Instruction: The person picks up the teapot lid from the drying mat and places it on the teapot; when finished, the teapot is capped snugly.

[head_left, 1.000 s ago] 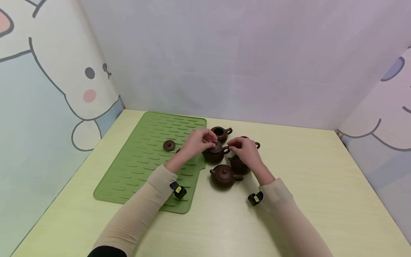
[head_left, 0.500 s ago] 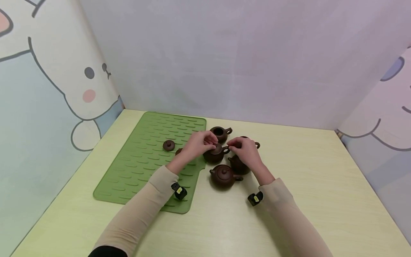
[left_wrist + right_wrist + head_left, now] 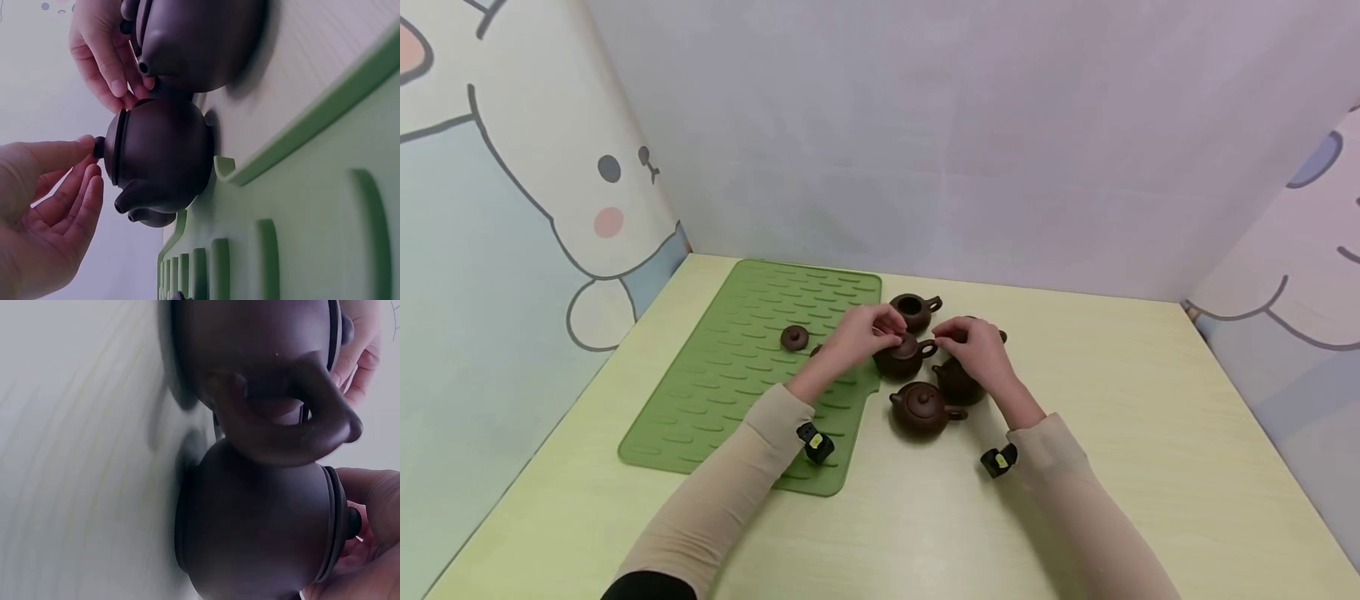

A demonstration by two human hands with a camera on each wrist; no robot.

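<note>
A dark brown teapot [image 3: 895, 364] stands by the right edge of the green mat [image 3: 707, 392], its lid [image 3: 115, 147] seated on top. My left hand [image 3: 861, 335] pinches the lid's knob [image 3: 99, 147] between thumb and fingers. At the far side of that pot, my right hand [image 3: 977, 348] pinches its handle [image 3: 928, 348]; the exact contact is partly hidden. Below the right hand sits a second lidded teapot [image 3: 955, 383], whose knob [image 3: 354, 523] shows in the right wrist view. A third lidded teapot [image 3: 921, 408] stands nearest me.
Behind the held pot is a lidless teapot [image 3: 912, 312] with its round opening showing. Another pot's handle [image 3: 1003, 337] sticks out beyond my right hand. One loose lid [image 3: 794, 337] lies on the mat; a dark piece [image 3: 816, 351] beside it is mostly covered by my left wrist.
The lid in my left fingers was slightly raised and tilted a second ago; it now sits level on the teapot. The right hand has barely shifted.
</note>
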